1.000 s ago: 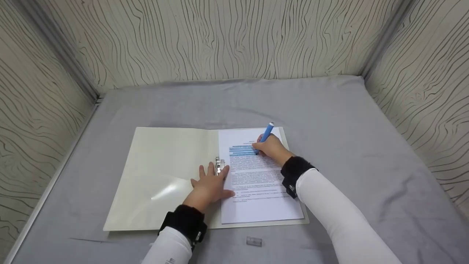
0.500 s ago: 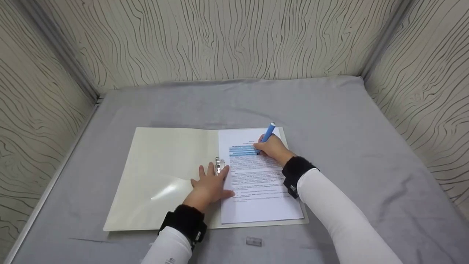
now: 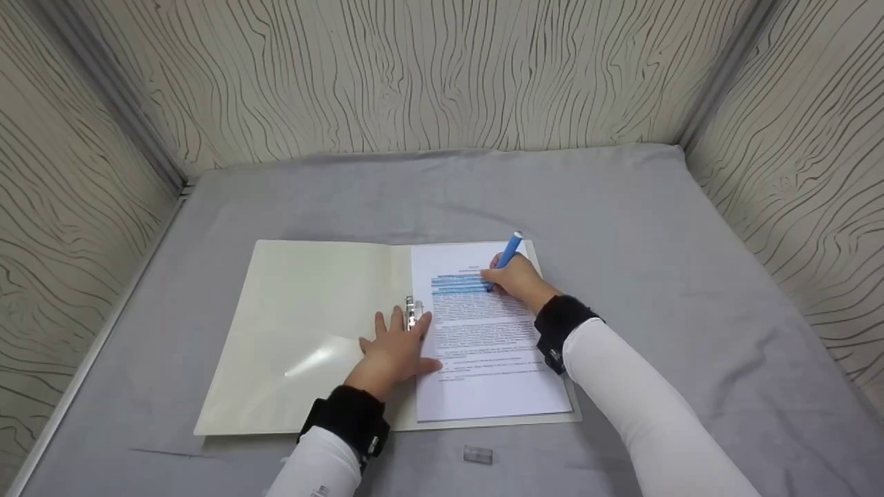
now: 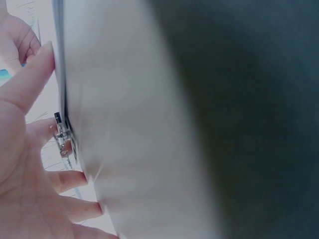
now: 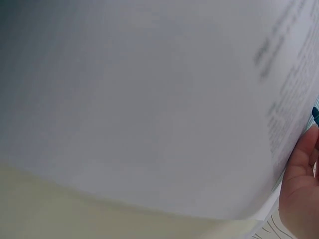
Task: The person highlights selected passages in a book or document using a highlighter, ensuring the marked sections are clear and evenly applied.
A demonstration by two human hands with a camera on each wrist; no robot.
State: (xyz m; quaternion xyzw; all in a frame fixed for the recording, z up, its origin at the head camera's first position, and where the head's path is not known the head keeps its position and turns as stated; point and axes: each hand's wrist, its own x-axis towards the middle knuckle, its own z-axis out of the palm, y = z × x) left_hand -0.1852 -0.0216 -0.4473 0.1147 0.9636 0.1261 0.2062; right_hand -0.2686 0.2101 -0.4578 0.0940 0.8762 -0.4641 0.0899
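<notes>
My right hand [image 3: 519,277] grips a blue marker [image 3: 510,251] slantwise, its tip on the printed text of a white paper sheet [image 3: 494,400]. Blue strokes [image 3: 457,284] cover the top lines of text, left of the tip. In the right wrist view the marker's dark tip [image 5: 315,114] shows by the fingertips at the right edge. The left hand [image 3: 395,352] lies with fingers spread beside the metal clip [image 3: 412,312] of the open cream folder [image 3: 304,297], thumb on the paper's left margin. Seen from the left wrist, its fingers [image 4: 70,180] are extended around the clip.
A small clear grey cap [image 3: 478,454] lies on the grey cloth [image 3: 621,228] in front of the folder. Wood-patterned panels [image 3: 428,76] stand at the back and both sides of the table.
My right hand and the marker have slid slightly to the right along a text line, and the blue stroke reaches a little farther. The left hand stays in place.
</notes>
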